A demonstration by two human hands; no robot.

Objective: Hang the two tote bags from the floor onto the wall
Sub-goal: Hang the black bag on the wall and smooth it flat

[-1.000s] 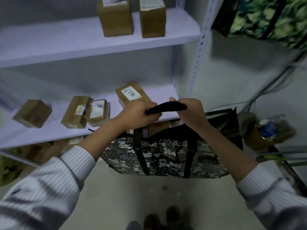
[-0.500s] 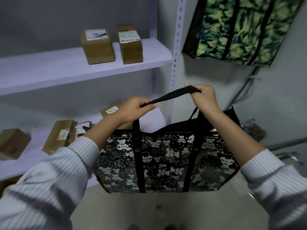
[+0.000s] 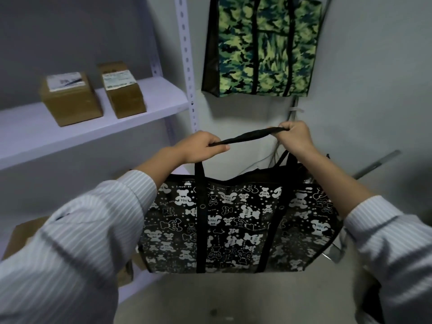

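A black bear-print tote bag (image 3: 233, 225) hangs in mid-air at the centre of the view, clear of the floor (image 3: 233, 300), its near handle strap (image 3: 247, 135) stretched taut between two fists. The left hand (image 3: 201, 148) and the right hand (image 3: 294, 139) are each clenched round one end of the strap. The glossy woven panels sag softly and look light and probably empty, so the webbing strap seems the sound place to hold it. Its long axis runs from 9 to 3 o'clock, mouth toward 12. At 12 o'clock a camouflage tote bag (image 3: 264, 47) already hangs on the wall (image 3: 374, 90). At 9 o'clock a shelf (image 3: 93, 127) carries two cardboard boxes (image 3: 70, 99).
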